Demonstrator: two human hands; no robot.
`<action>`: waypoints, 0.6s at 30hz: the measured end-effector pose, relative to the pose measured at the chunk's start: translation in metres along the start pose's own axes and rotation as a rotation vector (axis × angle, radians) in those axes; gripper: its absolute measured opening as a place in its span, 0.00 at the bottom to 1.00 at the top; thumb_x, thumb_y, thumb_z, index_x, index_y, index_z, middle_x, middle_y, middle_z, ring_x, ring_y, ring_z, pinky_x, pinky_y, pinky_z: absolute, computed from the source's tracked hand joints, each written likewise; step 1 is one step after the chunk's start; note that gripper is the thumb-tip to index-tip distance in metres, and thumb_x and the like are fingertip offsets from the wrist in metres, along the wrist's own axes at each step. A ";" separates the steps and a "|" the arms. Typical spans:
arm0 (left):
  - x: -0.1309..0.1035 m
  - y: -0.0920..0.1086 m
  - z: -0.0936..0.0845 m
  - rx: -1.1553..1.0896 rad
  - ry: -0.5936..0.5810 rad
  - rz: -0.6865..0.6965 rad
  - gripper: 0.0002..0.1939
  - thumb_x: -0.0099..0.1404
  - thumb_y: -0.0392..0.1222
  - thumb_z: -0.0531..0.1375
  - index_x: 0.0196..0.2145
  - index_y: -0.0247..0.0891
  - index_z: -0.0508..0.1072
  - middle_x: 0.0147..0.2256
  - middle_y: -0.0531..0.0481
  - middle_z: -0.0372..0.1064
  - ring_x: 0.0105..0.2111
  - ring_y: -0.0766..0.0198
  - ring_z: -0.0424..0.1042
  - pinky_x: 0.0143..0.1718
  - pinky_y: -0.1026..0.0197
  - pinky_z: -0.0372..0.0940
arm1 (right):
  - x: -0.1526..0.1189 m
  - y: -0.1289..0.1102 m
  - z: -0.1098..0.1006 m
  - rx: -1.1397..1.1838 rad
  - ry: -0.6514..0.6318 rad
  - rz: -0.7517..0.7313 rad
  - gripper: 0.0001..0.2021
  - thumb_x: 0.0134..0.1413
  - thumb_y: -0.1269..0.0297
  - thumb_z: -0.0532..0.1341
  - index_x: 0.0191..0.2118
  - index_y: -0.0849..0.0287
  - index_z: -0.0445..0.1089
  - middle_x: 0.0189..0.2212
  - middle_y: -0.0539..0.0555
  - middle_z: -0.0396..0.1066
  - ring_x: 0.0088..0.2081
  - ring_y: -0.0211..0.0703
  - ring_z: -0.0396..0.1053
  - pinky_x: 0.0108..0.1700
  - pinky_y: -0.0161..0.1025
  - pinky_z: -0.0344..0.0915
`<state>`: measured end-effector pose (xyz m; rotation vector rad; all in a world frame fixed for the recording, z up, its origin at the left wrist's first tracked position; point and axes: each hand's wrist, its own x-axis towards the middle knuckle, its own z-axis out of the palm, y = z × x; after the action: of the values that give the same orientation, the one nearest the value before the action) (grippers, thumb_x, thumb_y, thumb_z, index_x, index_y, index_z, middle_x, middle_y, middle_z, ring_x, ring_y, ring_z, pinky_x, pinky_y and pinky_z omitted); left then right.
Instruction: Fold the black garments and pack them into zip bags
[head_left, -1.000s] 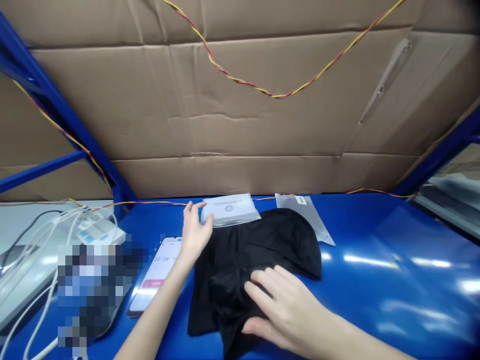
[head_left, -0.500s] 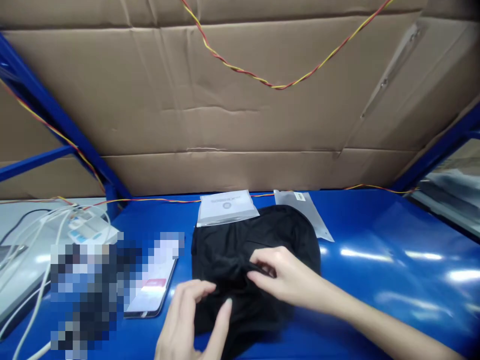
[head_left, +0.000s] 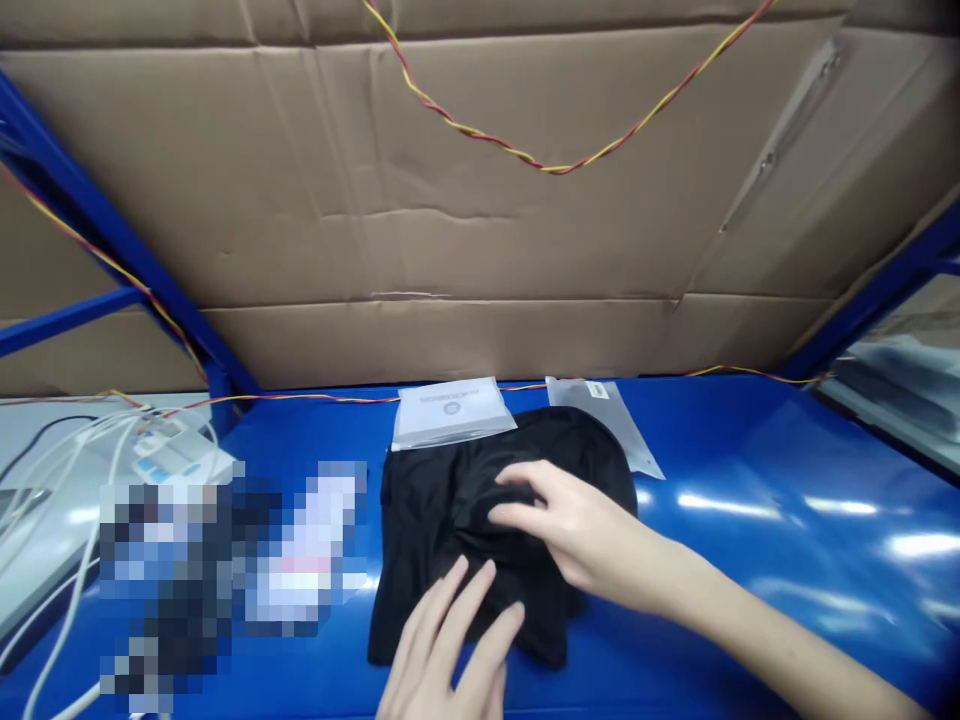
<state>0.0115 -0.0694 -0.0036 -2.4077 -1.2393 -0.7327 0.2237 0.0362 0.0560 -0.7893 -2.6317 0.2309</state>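
A black cloth item (head_left: 420,520) with soft folds lies on the blue table in front of me; its rounded end is at the right and its exact kind I cannot make out. My left hand (head_left: 457,640) rests on its near edge, fingers spread. Over the middle of the cloth is my right hand (head_left: 555,515), with thumb and forefinger apart and touching the fabric; nothing shows pinched between them. A clear flat packet (head_left: 454,412) with grey print overlaps the cloth's far edge. Behind its right side a translucent bag (head_left: 626,440) with a small label is partly covered.
On the left are a blurred-out phone-like object (head_left: 300,560), white cables (head_left: 67,590) and a small white box (head_left: 180,455). Cardboard (head_left: 480,240) stands behind the blue table (head_left: 750,560). A red-yellow twisted wire (head_left: 555,170) hangs across it. Plastic-wrapped items (head_left: 907,385) are at far right.
My right hand has let go of the pinched fold and opened. My left hand has moved right onto the near part of the cloth, which now lies flatter and more spread.
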 end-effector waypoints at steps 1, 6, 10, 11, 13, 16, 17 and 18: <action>0.000 0.004 0.002 -0.016 0.027 0.011 0.21 0.60 0.35 0.59 0.51 0.49 0.72 0.53 0.50 0.71 0.52 0.54 0.71 0.45 0.56 0.74 | 0.002 -0.007 0.003 -0.033 -0.059 -0.067 0.23 0.50 0.82 0.55 0.51 0.56 0.68 0.56 0.60 0.61 0.57 0.48 0.59 0.53 0.44 0.63; 0.003 0.024 0.013 -0.169 0.136 -0.052 0.14 0.65 0.34 0.55 0.40 0.52 0.76 0.46 0.59 0.75 0.47 0.60 0.74 0.49 0.57 0.70 | 0.015 -0.015 0.029 -0.217 -0.153 -0.240 0.07 0.59 0.70 0.56 0.39 0.62 0.72 0.62 0.66 0.54 0.62 0.57 0.52 0.59 0.50 0.58; 0.006 0.032 0.021 -0.232 0.225 -0.124 0.14 0.65 0.31 0.54 0.34 0.48 0.75 0.35 0.60 0.77 0.42 0.65 0.76 0.55 0.58 0.65 | 0.019 0.004 0.026 -0.344 -0.102 -0.186 0.07 0.52 0.74 0.59 0.38 0.63 0.71 0.62 0.66 0.54 0.63 0.59 0.50 0.61 0.54 0.55; 0.006 0.032 0.021 -0.240 0.215 -0.126 0.14 0.64 0.30 0.54 0.33 0.47 0.75 0.31 0.60 0.75 0.39 0.65 0.76 0.55 0.58 0.64 | 0.019 0.011 0.019 -0.376 -0.073 -0.153 0.09 0.51 0.75 0.58 0.39 0.62 0.71 0.61 0.65 0.56 0.63 0.59 0.51 0.61 0.54 0.55; 0.004 0.027 0.020 -0.248 0.180 -0.126 0.14 0.63 0.28 0.54 0.32 0.45 0.74 0.26 0.59 0.72 0.36 0.67 0.75 0.57 0.57 0.63 | 0.014 0.031 0.003 -0.441 0.005 -0.061 0.11 0.53 0.76 0.56 0.40 0.61 0.71 0.60 0.63 0.58 0.62 0.57 0.53 0.60 0.54 0.57; -0.002 0.016 0.012 -0.232 0.089 -0.105 0.12 0.62 0.29 0.56 0.34 0.45 0.74 0.25 0.58 0.70 0.34 0.66 0.75 0.56 0.54 0.64 | 0.000 0.064 -0.022 -0.521 0.105 0.131 0.11 0.57 0.74 0.53 0.41 0.62 0.71 0.58 0.66 0.59 0.59 0.60 0.57 0.56 0.57 0.61; -0.003 0.013 0.010 -0.226 0.063 -0.089 0.09 0.62 0.32 0.57 0.35 0.45 0.75 0.27 0.57 0.71 0.35 0.64 0.75 0.55 0.54 0.66 | -0.006 0.073 -0.029 -0.528 0.126 0.183 0.11 0.58 0.74 0.52 0.42 0.62 0.71 0.57 0.67 0.60 0.58 0.61 0.58 0.54 0.58 0.63; -0.005 0.011 0.008 -0.220 0.043 -0.079 0.07 0.62 0.36 0.59 0.35 0.46 0.75 0.29 0.55 0.72 0.37 0.63 0.75 0.52 0.55 0.68 | -0.011 0.079 -0.034 -0.510 0.132 0.215 0.12 0.58 0.73 0.52 0.43 0.63 0.70 0.57 0.67 0.60 0.58 0.61 0.59 0.53 0.58 0.63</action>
<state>0.0206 -0.0747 -0.0131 -2.5109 -1.3032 -0.9860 0.2853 0.0968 0.0629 -1.2040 -2.5010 -0.4405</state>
